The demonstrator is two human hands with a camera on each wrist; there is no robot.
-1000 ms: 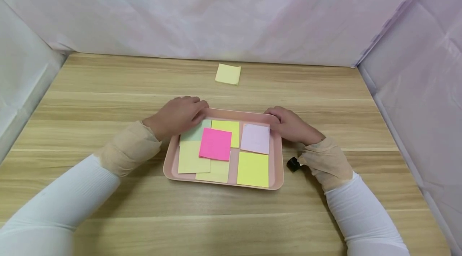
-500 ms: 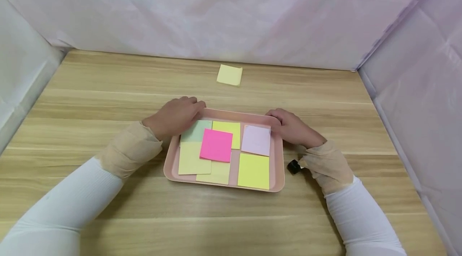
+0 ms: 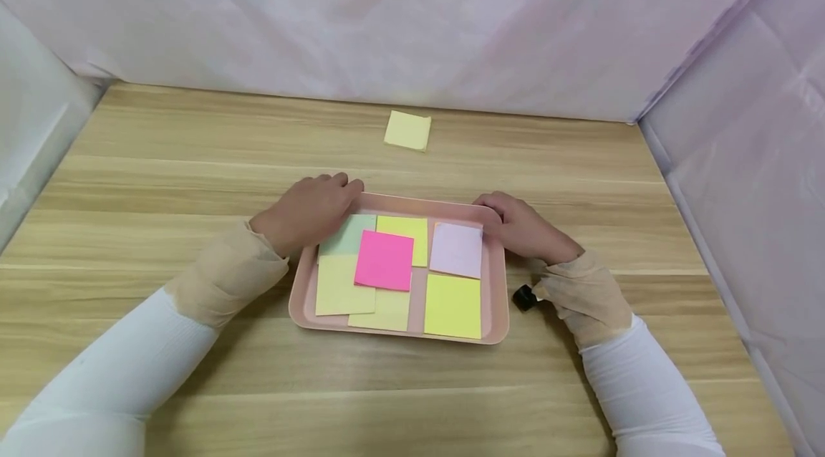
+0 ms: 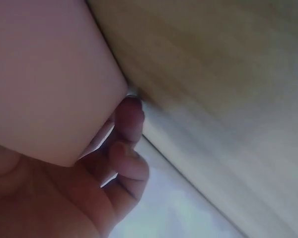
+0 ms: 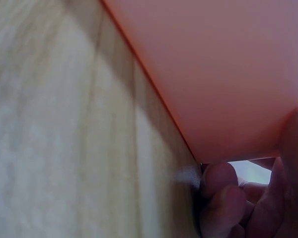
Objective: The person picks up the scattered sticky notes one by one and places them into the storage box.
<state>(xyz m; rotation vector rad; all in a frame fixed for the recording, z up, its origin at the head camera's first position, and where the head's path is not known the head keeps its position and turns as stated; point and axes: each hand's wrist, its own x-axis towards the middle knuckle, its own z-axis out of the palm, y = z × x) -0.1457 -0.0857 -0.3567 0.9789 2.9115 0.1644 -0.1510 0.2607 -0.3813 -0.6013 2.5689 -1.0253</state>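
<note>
A shallow pink tray lies on the table, holding several sticky notes. A hot pink pad overlaps a green one, a yellow one and two pale yellow ones. To its right are a lavender pad and a bright yellow pad. My left hand grips the tray's far left corner, and my right hand holds the far right corner. In both wrist views, curled fingers show at the tray's outer wall. The thumbs are mostly hidden.
Beyond the tray, a pale yellow sticky-note pad lies on the wooden table. A small black object shows beside the right wrist. White fabric walls stand at the back and sides.
The left hand has shifted slightly left at the tray's corner, and the tray's left end has moved a little left. The right hand looks nearly still.
</note>
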